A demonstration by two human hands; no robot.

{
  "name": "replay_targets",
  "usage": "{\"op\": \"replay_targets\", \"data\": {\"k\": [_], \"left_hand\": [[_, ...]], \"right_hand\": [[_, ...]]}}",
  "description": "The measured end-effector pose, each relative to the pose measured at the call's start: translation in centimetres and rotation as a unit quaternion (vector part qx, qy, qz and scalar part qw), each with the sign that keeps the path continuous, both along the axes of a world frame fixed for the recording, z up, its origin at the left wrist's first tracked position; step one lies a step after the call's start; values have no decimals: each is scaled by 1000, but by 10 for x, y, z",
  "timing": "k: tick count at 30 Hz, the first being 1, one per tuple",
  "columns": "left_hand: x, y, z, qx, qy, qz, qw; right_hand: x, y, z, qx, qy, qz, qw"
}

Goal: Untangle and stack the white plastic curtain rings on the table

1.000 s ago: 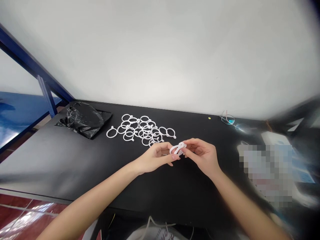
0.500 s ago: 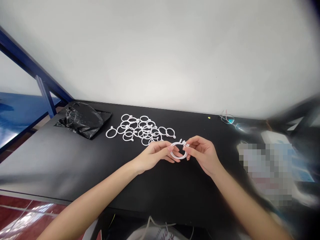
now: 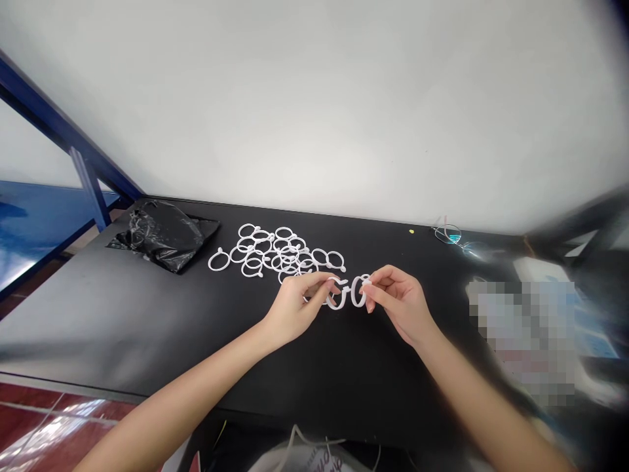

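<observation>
Over the black table [image 3: 147,321], my left hand [image 3: 295,305] pinches one white plastic ring [image 3: 335,293] between thumb and fingers. My right hand [image 3: 400,301] pinches a second white ring [image 3: 358,290] right beside it. The two rings stand upright, side by side and nearly touching; whether they are linked I cannot tell. A loose pile of several more white rings [image 3: 275,255] lies on the table just behind my left hand.
A crumpled black plastic bag [image 3: 162,233] lies at the back left of the table. A pair of glasses [image 3: 455,237] rests at the back right near the wall. Blue metal framing [image 3: 83,164] stands to the left. A blurred-out patch covers the right side.
Earlier both hands held the rings together as one bunch; now my hands have drawn slightly apart, each with its own ring.
</observation>
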State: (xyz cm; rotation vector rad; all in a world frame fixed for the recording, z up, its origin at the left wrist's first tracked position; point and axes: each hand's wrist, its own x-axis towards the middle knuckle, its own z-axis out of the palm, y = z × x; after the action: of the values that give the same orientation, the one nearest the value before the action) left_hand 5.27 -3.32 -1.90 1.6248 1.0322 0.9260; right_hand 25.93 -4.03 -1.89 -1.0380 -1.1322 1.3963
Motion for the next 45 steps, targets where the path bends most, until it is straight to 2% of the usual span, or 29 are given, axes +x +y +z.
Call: {"op": "replay_targets", "data": {"k": [3,6,10,13,15,17,21,23,25,28,32,35,37,40,42,45], "left_hand": [[0,0,1,5,21,-16,1000],[-1,-1,2,67,93,-52,992],[-2,-1,0,155,210,-204,943],[-1,-2,-4,190,284,-236,910],[0,-3,-6,203,308,-225,902],[0,-4,-7,209,307,-197,907],[0,-4,-3,193,223,-63,954],[-1,-3,1,153,145,-30,977],[-3,-2,5,83,70,-66,992],[-5,0,10,-11,6,-146,989],[-6,2,12,-43,3,-168,985],[-6,2,13,-28,12,-170,985],[-8,4,13,8,23,-153,988],[-14,11,10,104,100,-61,988],[-19,17,6,168,193,22,966],[-24,23,-1,222,316,85,919]], "right_hand": [[-1,1,1,3,11,-11,1000],[-2,2,1,9,8,-20,1000],[-2,3,0,36,-18,-30,999],[-4,1,1,55,-61,-45,996],[-5,0,2,74,-92,-57,991],[-7,-3,2,96,-108,-64,988],[-9,-10,-4,140,-105,-44,984],[-10,-13,-7,175,-113,-28,978],[-11,-15,-10,227,-137,-22,964],[-12,-17,-11,294,-181,-23,938],[-13,-19,-10,295,-205,-17,933],[-12,-19,-10,281,-219,-29,934],[-10,-17,-9,253,-229,-30,940],[-3,-10,-5,164,-254,42,952],[2,-5,-1,110,-308,126,936],[6,-2,4,95,-409,212,883]]}}
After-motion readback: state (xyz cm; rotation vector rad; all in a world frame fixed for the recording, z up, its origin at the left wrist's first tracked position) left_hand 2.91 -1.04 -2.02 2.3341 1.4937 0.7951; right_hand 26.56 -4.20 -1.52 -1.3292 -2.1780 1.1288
